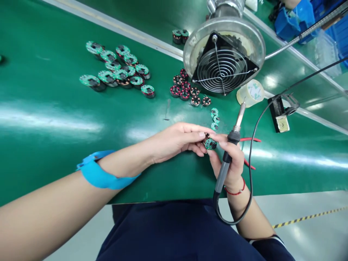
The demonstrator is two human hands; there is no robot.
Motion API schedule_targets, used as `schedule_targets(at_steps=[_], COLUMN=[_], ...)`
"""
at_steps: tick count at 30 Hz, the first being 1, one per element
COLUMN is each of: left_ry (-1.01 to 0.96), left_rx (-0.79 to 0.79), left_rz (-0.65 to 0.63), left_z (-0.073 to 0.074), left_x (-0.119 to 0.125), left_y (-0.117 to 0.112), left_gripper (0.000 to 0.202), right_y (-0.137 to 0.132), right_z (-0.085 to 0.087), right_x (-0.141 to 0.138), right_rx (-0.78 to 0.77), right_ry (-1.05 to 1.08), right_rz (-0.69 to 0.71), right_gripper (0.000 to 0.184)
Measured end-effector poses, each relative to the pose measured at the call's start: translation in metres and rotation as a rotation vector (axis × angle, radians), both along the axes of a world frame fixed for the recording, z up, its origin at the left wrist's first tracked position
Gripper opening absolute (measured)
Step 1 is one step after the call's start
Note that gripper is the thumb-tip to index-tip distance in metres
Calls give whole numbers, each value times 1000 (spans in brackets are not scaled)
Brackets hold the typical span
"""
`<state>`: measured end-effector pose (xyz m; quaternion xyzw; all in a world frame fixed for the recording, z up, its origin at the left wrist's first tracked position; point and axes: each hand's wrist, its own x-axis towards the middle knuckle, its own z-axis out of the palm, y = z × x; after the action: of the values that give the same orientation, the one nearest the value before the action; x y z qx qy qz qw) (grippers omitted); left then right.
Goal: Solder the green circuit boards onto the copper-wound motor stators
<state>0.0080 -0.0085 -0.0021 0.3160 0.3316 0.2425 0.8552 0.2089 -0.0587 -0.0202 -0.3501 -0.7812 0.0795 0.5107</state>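
My left hand (187, 139) is closed on a small copper-wound motor stator (206, 136), its thumb and fingers around the near side. A round green circuit board (210, 144) sits against the stator; whether it is fixed on cannot be seen. My right hand (232, 159) has a soldering iron (223, 174) tucked in it, tip pointing up and away from the board. The thumb and fingertips of that same hand pinch the board's edge. Just beyond the fingers lie several small loose green boards (214, 119).
Several stators with green boards (121, 74) stand at left; bare wound stators (185, 86) are mid-table. A fume extractor fan (223, 70) hangs over the back. Nearby are a solder-tape-like roll (254, 90), an iron stand (278, 114) and red-handled pliers (249, 164). The iron's cable (251, 181) loops at right.
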Motion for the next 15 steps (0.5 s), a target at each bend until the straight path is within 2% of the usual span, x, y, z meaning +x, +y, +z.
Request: schedule_targets(at_steps=[3,10,13,15], left_ry=[31,115,192,314], left_rx=[11,195,306,396], left_rz=[25,84,62,92], left_z=[-1,-5,-6,-6], left_x=[4,11,13,10], left_y=[-3,-9,-9,-4], left_gripper=[21,23,22,23], right_y=[-2,-5,-5,-5], right_z=[1,3,2,1], right_x=[-4,-11,-11,-10], right_rx=[-18,-74,-100,-123], right_ry=[-64,-372,-431,-410], right_rz=[-36,-242,-259,-229], right_gripper=[48,30,30,33])
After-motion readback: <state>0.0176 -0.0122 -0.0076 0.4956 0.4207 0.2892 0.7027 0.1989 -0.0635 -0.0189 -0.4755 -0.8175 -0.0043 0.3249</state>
